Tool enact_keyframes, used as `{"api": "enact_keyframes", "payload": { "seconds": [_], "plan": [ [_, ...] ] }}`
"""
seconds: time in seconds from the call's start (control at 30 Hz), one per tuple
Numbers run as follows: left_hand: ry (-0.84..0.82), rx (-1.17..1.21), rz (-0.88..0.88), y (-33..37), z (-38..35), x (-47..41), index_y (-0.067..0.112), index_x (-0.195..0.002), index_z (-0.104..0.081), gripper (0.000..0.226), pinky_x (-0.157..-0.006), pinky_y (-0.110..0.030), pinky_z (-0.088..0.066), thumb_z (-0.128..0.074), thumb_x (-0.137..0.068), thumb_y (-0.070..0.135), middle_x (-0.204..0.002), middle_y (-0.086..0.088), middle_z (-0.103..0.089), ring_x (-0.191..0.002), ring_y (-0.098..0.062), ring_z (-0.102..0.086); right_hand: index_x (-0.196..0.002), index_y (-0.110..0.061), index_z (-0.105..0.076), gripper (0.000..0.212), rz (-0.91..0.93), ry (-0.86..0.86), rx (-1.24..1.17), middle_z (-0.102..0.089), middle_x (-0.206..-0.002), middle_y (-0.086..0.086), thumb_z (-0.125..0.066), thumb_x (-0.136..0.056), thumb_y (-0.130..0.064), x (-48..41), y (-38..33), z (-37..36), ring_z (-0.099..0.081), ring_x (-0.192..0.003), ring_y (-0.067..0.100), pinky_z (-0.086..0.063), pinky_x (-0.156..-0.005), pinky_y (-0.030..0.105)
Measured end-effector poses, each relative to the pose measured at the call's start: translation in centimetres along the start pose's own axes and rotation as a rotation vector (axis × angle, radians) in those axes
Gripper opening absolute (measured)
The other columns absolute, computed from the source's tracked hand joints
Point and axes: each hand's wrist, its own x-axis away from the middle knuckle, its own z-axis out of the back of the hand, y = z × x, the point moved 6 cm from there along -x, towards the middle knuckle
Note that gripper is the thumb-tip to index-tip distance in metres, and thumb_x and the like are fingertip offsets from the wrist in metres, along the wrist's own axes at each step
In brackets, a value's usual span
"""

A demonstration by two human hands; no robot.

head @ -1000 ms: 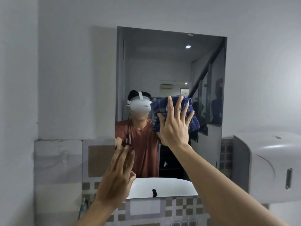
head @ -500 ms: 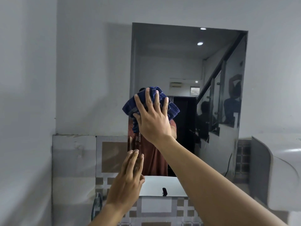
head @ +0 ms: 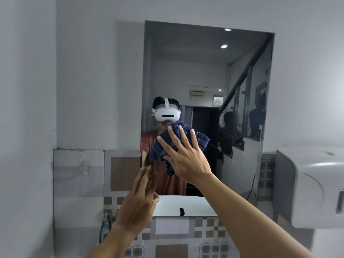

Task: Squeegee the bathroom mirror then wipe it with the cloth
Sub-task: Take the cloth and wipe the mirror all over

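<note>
1. Mirror [head: 204, 75] glass is under my right hand [head: 186, 161], which lies flat with fingers spread wide, pressing the blue checked cloth [head: 178, 144] against the lower middle of the pane.
2. The cloth is bunched; its folds stick out above my fingertips, to their right, and below my thumb side.
3. My left hand [head: 138, 200] is below and to the left of the right one, open, fingers straight and close together, holding nothing. Its fingertips reach the mirror's lower left corner; I cannot tell whether they touch the glass.
4. Above the right hand, most of the pane is open up to the top edge. To its right, clear glass runs to the right edge. To its left, the left edge is near.
5. Below both hands, the bottom edge meets a patterned tile band [head: 122, 168].
6. Far right of my right arm, a white dispenser [head: 314, 187] juts from the wall, just beside the mirror's lower right corner.
7. Left of my left wrist, a metal tap handle [head: 105, 226] shows against the tiles.
8. Plain grey wall [head: 83, 81] surrounds the mirror.
</note>
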Motion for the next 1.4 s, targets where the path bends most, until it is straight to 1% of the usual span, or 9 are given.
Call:
{"api": "enact_keyframes", "payload": {
  "seconds": [0.2,0.27,0.4,0.53,0.67,0.97,1.23,1.3,1.4],
  "plan": [
    [0.095,-0.093,-0.05,-0.2,2.0,-1.5,0.005,-0.155,-0.03,0.078,-0.113,-0.049,-0.042,-0.067,-0.09,0.03,-0.158,-0.021,-0.033,-0.145,-0.037,-0.035,-0.16,-0.027,-0.014,0.063,-0.072,-0.01,0.014,-0.012,-0.168,0.013,-0.035,-0.104,-0.045,1.8,1.9,-0.1,-0.008,-0.153,0.041,-0.006,-0.122,0.063],
    [0.113,-0.097,-0.06,-0.8,3.6,-3.4,0.004,-0.156,-0.025,0.082,-0.117,-0.049,-0.037,-0.068,-0.09,0.026,-0.16,-0.02,-0.029,-0.149,-0.035,-0.029,-0.16,-0.027,-0.013,0.063,-0.085,-0.008,0.013,-0.012,-0.168,0.013,-0.035,-0.104,-0.045,2.3,2.5,-0.2,-0.008,-0.153,0.041,-0.005,-0.122,0.063],
    [0.094,-0.151,-0.131,-1.5,6.7,-7.1,0.004,-0.157,-0.019,0.086,-0.122,-0.049,-0.028,-0.062,-0.093,0.04,-0.163,-0.019,-0.021,-0.153,-0.033,-0.016,-0.161,-0.028,-0.011,0.066,-0.103,-0.021,0.007,-0.01,-0.168,0.012,-0.039,-0.104,-0.044,3.1,4.1,-0.4,-0.005,-0.153,0.041,-0.009,-0.121,0.064],
    [0.053,-0.217,-0.174,-1.7,8.6,-9.5,0.005,-0.157,-0.022,0.092,-0.12,-0.053,-0.03,-0.065,-0.088,0.05,-0.163,-0.021,-0.021,-0.152,-0.036,-0.017,-0.161,-0.029,-0.012,0.061,-0.18,-0.018,0.0,-0.01,-0.168,0.012,-0.025,-0.105,-0.049,3.9,6.3,0.0,-0.007,-0.153,0.042,-0.011,-0.121,0.063],
    [0.017,-0.257,-0.205,-1.3,8.9,-10.8,0.007,-0.156,-0.028,0.091,-0.121,-0.051,-0.029,-0.066,-0.087,0.051,-0.161,-0.02,-0.024,-0.152,-0.036,-0.018,-0.16,-0.029,-0.013,0.061,-0.258,0.018,-0.014,-0.009,-0.168,0.013,-0.033,-0.105,-0.047,4.7,8.7,0.5,-0.01,-0.152,0.043,-0.01,-0.122,0.062],
    [0.015,-0.269,-0.226,-1.1,9.5,-11.2,0.006,-0.151,-0.039,0.093,-0.114,-0.053,-0.039,-0.075,-0.08,0.052,-0.154,-0.023,-0.035,-0.145,-0.039,-0.031,-0.161,-0.03,-0.007,0.067,-0.52,0.088,-0.156,0.004,-0.168,0.012,-0.022,-0.099,-0.05,7.2,15.2,1.5,0.003,-0.153,0.041,-0.002,-0.123,0.061],
    [0.032,-0.265,-0.245,-1.2,10.4,-11.5,0.007,-0.151,-0.04,0.098,-0.112,-0.055,-0.041,-0.076,-0.075,0.056,-0.153,-0.025,-0.036,-0.143,-0.041,-0.033,-0.16,-0.036,-0.002,0.063,-0.802,0.175,-0.285,0.009,-0.169,0.008,-0.014,-0.101,-0.055,10.9,16.1,-0.7,0.011,-0.154,0.032,0.001,-0.124,0.055],
    [0.036,-0.245,-0.244,-1.2,10.4,-11.5,0.007,-0.15,-0.041,0.089,-0.111,-0.056,-0.041,-0.072,-0.081,0.055,-0.152,-0.025,-0.036,-0.143,-0.041,-0.033,-0.16,-0.034,-0.001,0.064,-0.843,0.184,-0.313,0.011,-0.168,0.007,-0.013,-0.101,-0.056,12.0,15.5,-1.3,0.015,-0.153,0.029,0.002,-0.124,0.055],
    [0.069,-0.221,-0.229,-0.9,10.8,-11.6,0.008,-0.149,-0.044,0.071,-0.11,-0.056,-0.043,-0.047,-0.093,0.052,-0.15,-0.025,-0.038,-0.14,-0.042,-0.036,-0.16,-0.034,0.001,0.064,-0.881,0.181,-0.38,0.017,-0.167,0.004,-0.015,-0.102,-0.056,13.4,14.3,-2.4,0.021,-0.151,0.029,-0.002,-0.124,0.056]
  ]
}}
